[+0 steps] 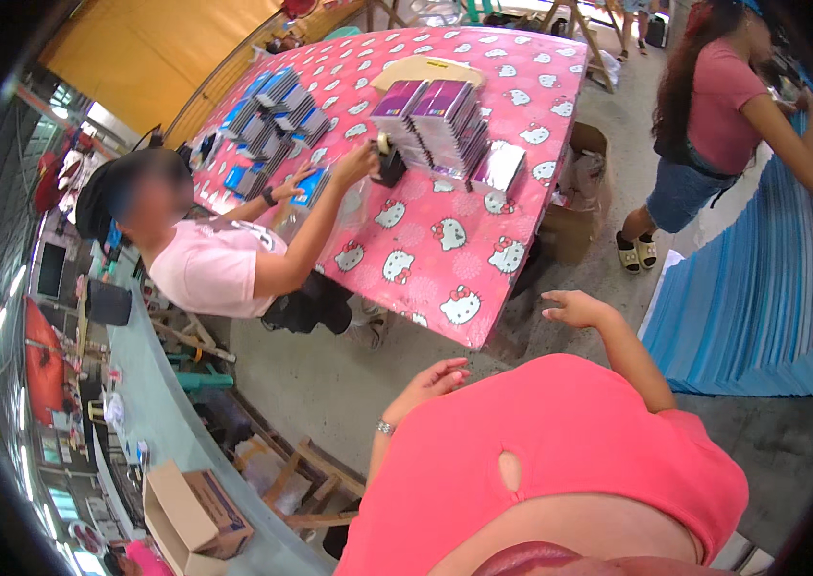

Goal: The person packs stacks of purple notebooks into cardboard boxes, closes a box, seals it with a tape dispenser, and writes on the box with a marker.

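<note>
My left hand (430,384) is held low in front of me, fingers stretched out with nothing in them, just off the near corner of the pink table (421,283). A silver watch or bracelet (385,427) circles that wrist. My right hand (574,309) hangs over the floor to the right of the same corner, its fingers loosely apart and holding nothing. Neither hand touches the table. On it stand tall stacks of purple-topped packs (425,110), with a silvery white pack (499,168) beside them. Blue-and-grey stacks (277,115) rise farther left.
A person in a light pink shirt (209,269) works at the table's left side, one hand at a tape dispenser (387,161). Another person (723,96) stands by a large blue sheet stack (752,298). A cardboard box (579,192) sits by the table; an open carton (176,518) is lower left.
</note>
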`<state>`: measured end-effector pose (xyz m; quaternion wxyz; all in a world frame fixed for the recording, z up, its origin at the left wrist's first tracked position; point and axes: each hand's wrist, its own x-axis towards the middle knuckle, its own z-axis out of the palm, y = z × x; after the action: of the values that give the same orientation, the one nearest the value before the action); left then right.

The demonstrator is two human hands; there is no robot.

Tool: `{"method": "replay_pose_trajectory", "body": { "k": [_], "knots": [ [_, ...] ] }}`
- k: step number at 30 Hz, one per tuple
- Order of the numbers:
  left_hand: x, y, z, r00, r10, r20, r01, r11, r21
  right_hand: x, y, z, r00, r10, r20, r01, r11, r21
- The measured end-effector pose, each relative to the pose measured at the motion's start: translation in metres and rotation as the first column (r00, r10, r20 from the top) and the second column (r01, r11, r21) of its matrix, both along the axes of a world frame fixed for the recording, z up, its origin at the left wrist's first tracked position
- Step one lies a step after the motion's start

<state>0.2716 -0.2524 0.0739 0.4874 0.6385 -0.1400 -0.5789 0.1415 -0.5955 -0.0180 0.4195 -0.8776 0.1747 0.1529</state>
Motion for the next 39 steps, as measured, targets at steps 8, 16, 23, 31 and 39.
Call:
{"method": "replay_pose_trajectory", "body": {
  "k": [8,16,23,31,39],
  "knots": [
    [0.125,-0.102,0.016,0.973,0.213,-0.085,-0.230,0.900,-0.371,0.042,-0.071,0.010,0.874,-0.467,0.132,0.372,0.820,0.435],
    [0.217,-0.264,0.036,0.795,0.541,-0.275,-0.607,0.722,-0.333,0.182,-0.182,0.029,0.823,-0.501,0.269,0.301,0.785,0.541],
    [0.264,-0.351,0.006,0.653,0.595,-0.469,-0.743,0.623,-0.244,0.330,-0.246,0.019,0.870,-0.465,0.167,0.208,0.652,0.729],
    [0.256,-0.355,0.007,0.503,0.769,-0.395,-0.861,0.484,-0.154,0.370,-0.217,0.011,0.933,-0.357,0.048,0.176,0.567,0.805],
    [0.173,-0.259,-0.020,0.411,0.722,-0.557,-0.900,0.226,-0.372,0.335,-0.161,0.071,0.861,-0.068,0.505,-0.344,0.654,0.674]
  ]
}}
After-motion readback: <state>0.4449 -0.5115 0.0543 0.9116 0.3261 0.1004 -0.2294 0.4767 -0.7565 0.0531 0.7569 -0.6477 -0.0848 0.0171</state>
